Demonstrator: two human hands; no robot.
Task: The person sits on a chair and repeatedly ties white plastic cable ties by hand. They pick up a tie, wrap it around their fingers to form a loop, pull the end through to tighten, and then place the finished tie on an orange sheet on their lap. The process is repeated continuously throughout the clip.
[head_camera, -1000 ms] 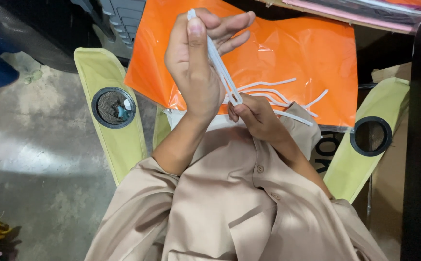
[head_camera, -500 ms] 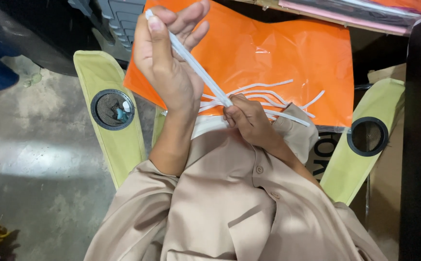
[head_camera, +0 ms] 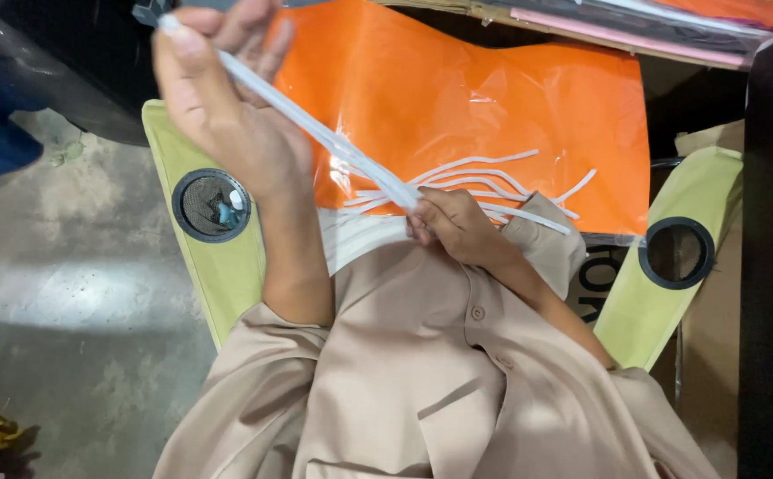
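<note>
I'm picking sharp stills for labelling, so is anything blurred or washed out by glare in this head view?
In the head view, the raised left hand and the upper end of the white strips are smeared by motion blur; the right hand is sharper; the orange plastic sheet shows soft glare on its wrinkles; the concrete floor has a bright patch, and the upper left is in deep shadow.

The left hand [head_camera: 227, 106] was raised, pinching white plastic strips [head_camera: 315, 133] taut. The right hand [head_camera: 453, 226] gripped their other end over an orange plastic bag [head_camera: 457, 98], where loose strips [head_camera: 493, 182] lay. Green chair armrests [head_camera: 218, 266] flanked the beige-clothed lap.
</note>
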